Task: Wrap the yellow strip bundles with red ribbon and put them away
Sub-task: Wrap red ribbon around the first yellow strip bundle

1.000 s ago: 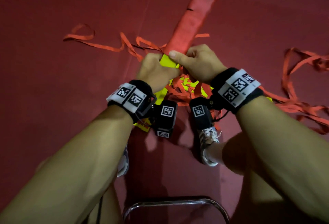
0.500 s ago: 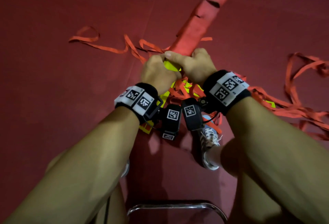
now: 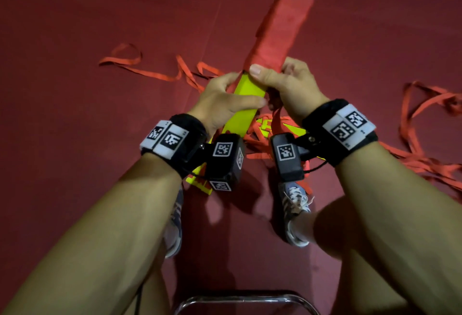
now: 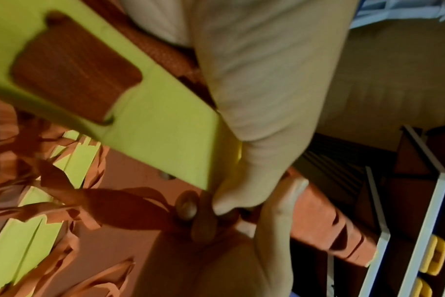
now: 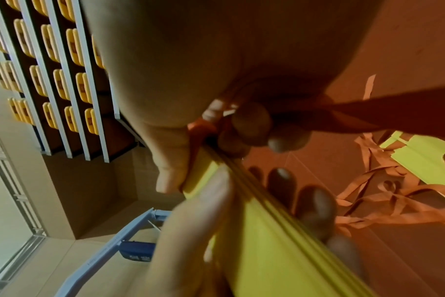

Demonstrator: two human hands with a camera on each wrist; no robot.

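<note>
L hand (image 3: 225, 104): clamped round yellow strip bundle (image 3: 246, 99), held mid-air, steadies it for winding.
R hand (image 3: 292, 84): thumb + fingers pinch red ribbon (image 3: 277, 27) at wrap edge, for tight turns.
Bundle: far end red-wrapped, near end bare, above floor scraps (image 3: 425, 162).

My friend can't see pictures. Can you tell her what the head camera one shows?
Two hands hold a long yellow strip bundle, partly wrapped in red ribbon, over a red floor: the left hand grips the bare yellow part, the right hand pinches where the wrap ends. Around them lie loose red ribbons.
</note>
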